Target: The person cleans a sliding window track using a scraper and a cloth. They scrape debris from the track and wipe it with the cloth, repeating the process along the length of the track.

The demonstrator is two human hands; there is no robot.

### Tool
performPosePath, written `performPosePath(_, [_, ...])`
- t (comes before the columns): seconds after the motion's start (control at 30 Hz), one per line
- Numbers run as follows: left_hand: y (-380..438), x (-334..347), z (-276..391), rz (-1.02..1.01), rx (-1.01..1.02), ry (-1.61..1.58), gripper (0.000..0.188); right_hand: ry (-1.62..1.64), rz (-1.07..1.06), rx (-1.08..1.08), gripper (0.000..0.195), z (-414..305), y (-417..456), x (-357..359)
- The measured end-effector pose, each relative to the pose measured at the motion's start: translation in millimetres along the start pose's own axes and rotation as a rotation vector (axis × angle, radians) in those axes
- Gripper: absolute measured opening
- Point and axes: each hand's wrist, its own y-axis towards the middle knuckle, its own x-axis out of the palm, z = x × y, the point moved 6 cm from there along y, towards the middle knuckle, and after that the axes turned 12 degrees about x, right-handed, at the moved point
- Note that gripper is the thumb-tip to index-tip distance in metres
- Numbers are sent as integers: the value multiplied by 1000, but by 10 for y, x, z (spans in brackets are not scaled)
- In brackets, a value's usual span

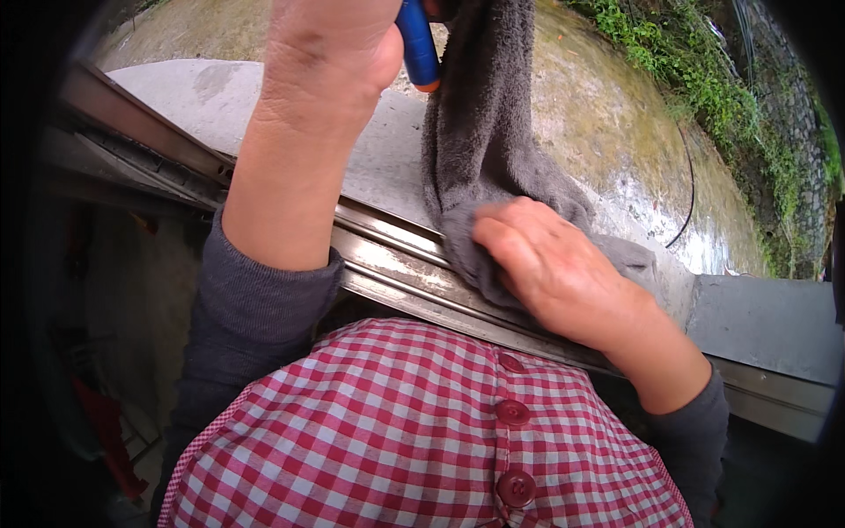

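My left hand (333,36) is raised at the top edge, its fingers mostly cut off by the frame. It grips a blue handle (420,49) with an orange end; the rest of that tool is out of view. A dark grey terry towel (492,112) hangs beside the handle and drops to the metal sliding-window track (389,256). Bent over the towel's lower part, my right hand (561,270) presses it against the track, with slight blur at the fingers. Light worn patches mark the channel left of the towel.
Beyond the track lies a concrete ledge (389,142), then stained, wet ground (581,112) with a black hose or cable (690,178). Green plants (700,72) and a stone wall (809,171) stand at right. A metal frame (152,129) runs along the left. My checked apron (396,409) is close to the track.
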Motion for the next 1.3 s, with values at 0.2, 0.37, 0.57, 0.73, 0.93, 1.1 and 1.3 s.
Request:
performPosePath(0.2, [-57,28,-91,-4,10,-81,20,43,13,-68,42,87,69,41])
performPosePath(0.37, [-106,151,-195,-41,-5,-155,16,48,-65,-106,44,161,7,43])
performPosePath(0.57, [-87,256,-347,-173,-1,-61,14,-244,-277,-90,48,67,47,-16])
performPosePath(0.73, [-98,234,-217,-182,213,84,12,-235,-3,171,58,143,-27,-134])
performPosePath(0.93, [-88,210,102,-54,321,-362,19,-203,-91,152,51,233,-143,-75])
performPosePath(1.1, [-12,29,346,-101,547,-445,27,-159,-177,23,50,220,-16,-116])
performPosePath(1.3, [36,317,92,-189,410,-115,14,-197,-176,-38,41,260,-145,-112])
